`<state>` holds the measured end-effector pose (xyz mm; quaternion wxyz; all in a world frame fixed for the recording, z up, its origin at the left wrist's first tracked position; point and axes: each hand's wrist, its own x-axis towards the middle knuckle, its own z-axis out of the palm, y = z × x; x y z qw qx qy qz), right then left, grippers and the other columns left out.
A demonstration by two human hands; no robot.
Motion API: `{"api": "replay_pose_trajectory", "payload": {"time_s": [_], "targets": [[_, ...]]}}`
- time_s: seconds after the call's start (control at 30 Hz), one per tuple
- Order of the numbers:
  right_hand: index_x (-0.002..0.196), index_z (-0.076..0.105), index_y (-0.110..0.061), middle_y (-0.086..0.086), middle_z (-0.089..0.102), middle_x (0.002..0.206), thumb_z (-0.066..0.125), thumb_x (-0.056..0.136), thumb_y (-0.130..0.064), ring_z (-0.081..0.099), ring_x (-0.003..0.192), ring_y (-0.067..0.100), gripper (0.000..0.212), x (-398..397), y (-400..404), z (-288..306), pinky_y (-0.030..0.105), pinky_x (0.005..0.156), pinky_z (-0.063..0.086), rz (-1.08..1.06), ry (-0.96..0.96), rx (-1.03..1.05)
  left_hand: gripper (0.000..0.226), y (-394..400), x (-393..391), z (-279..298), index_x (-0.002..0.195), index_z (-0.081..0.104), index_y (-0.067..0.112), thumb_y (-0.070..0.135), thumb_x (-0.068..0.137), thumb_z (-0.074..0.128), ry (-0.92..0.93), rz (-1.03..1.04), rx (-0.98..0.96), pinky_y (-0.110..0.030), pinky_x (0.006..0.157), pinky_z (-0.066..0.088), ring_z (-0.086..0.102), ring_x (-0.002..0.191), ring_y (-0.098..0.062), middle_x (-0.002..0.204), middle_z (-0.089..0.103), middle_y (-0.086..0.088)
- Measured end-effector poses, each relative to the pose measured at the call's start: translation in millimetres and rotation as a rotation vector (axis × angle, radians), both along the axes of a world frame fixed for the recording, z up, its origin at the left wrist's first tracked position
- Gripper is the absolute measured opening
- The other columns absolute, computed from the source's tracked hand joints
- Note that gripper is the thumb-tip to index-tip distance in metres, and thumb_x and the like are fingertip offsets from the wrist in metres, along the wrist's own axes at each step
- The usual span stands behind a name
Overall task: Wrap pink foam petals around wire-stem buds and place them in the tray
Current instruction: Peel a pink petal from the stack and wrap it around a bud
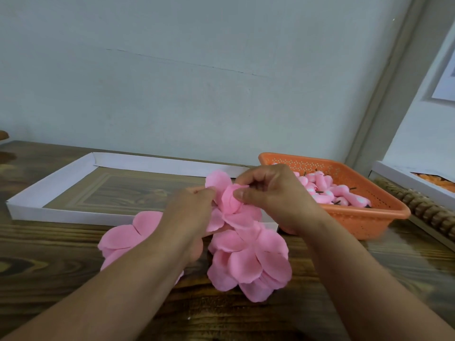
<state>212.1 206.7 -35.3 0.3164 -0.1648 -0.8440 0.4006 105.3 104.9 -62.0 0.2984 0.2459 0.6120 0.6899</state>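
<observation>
the pink petal piece (230, 201) is held up between both hands, above the table (49, 267). the right hand (273, 198) pinches its curled centre with thumb and fingers; the left hand (189, 212) pinches its left edge. loose petals (248, 262) lie below, the white tray (49, 190) behind, the orange basket (364, 215) of buds (327, 190) to the right.

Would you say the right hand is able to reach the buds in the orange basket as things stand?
Probably yes, once freed: the orange basket sits open-topped just beside the right hand, with nothing between it and the buds. For now, though, its fingers pinch the petals together with the left hand.
</observation>
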Motion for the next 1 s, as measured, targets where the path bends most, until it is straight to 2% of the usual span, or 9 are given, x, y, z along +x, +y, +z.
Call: {"api": "replay_pose_trajectory", "payload": {"time_s": [0.17,0.3,0.37,0.47,0.57,0.7,0.83,0.93,1.0], "targets": [[0.074,0.067,-0.011,0.011,0.064,0.078,0.069,0.077,0.002,0.05,0.061,0.01,0.013,0.9,-8.7,3.9,0.026,0.061,0.045,0.0,-0.09,0.196,0.045,-0.1,1.0,1.1,0.05,0.071,0.022,0.012,0.091,0.055,-0.029,0.004,-0.056,-0.036,0.072,0.056,0.064,0.056,-0.016,0.058,0.069,-0.001],[0.069,0.061,-0.017,0.003,0.058,0.083,0.069,0.076,0.005,0.051,0.066,0.016,0.025,0.6,-7.6,4.3,0.027,0.062,0.043,-0.011,-0.025,0.168,0.017,3.8,-0.6,-0.9,0.071,0.069,0.019,0.015,0.087,0.065,-0.042,0.004,0.011,-0.044,0.073,0.059,0.069,0.077,-0.026,0.078,0.073,-0.007],[0.067,0.059,-0.019,0.002,0.056,0.082,0.07,0.075,0.006,0.051,0.067,0.018,0.029,0.8,-6.8,3.9,0.027,0.063,0.043,-0.005,-0.01,0.155,0.011,4.0,-2.2,-2.2,0.077,0.065,0.019,0.014,0.086,0.068,-0.057,0.013,0.034,-0.037,0.06,0.059,0.07,0.076,-0.024,0.082,0.072,-0.008],[0.07,0.063,-0.015,0.001,0.055,0.083,0.071,0.074,0.007,0.049,0.066,0.014,0.023,2.0,-7.6,4.6,0.024,0.062,0.042,0.044,-0.03,0.185,0.011,4.2,-4.0,-2.2,0.077,0.064,0.016,0.011,0.087,0.067,-0.083,0.037,0.051,-0.024,0.043,0.051,0.068,0.054,-0.015,0.074,0.07,-0.007],[0.074,0.068,-0.01,-0.001,0.057,0.088,0.072,0.074,0.005,0.05,0.067,0.011,0.016,2.7,-8.0,6.1,0.022,0.062,0.042,0.082,-0.065,0.217,0.016,3.3,-3.8,-1.1,0.075,0.064,0.018,0.012,0.089,0.065,-0.054,0.067,0.019,-0.022,0.042,0.047,0.065,0.057,-0.016,0.072,0.069,-0.005],[0.075,0.07,-0.01,-0.014,0.055,0.095,0.071,0.076,-0.001,0.05,0.067,0.017,0.009,2.7,-8.0,6.2,0.019,0.061,0.041,0.056,-0.141,0.246,0.023,-1.8,2.5,2.2,0.071,0.064,0.02,0.019,0.094,0.059,0.065,0.0,-0.027,-0.013,0.034,0.039,0.057,0.039,0.0,0.048,0.064,0.009],[0.075,0.069,-0.011,-0.017,0.054,0.098,0.07,0.076,0.0,0.049,0.067,0.02,0.011,3.5,-6.3,5.6,0.017,0.06,0.04,0.022,-0.165,0.24,0.041,-6.2,6.6,7.5,0.056,0.068,0.019,0.024,0.094,0.052,0.166,-0.06,-0.112,-0.011,0.028,0.03,0.05,0.034,0.005,0.041,0.058,0.013],[0.074,0.068,-0.011,-0.015,0.055,0.098,0.07,0.076,0.002,0.045,0.061,0.012,0.013,3.8,-6.8,5.2,0.014,0.058,0.038,0.028,-0.166,0.231,0.054,-7.9,8.8,10.5,0.049,0.066,0.046,0.027,0.094,0.045,0.169,-0.147,-0.13,-0.012,0.031,0.033,0.054,0.038,0.006,0.047,0.062,0.018],[0.074,0.067,-0.01,-0.004,0.061,0.093,0.07,0.077,0.001,0.047,0.063,0.018,0.012,3.9,-5.8,4.3,0.021,0.06,0.041,0.031,-0.155,0.226,0.055,-7.5,7.9,11.0,0.051,0.066,0.052,0.027,0.094,0.042,0.183,-0.189,-0.128,-0.014,0.04,0.04,0.059,0.047,0.004,0.054,0.066,0.018]]}}
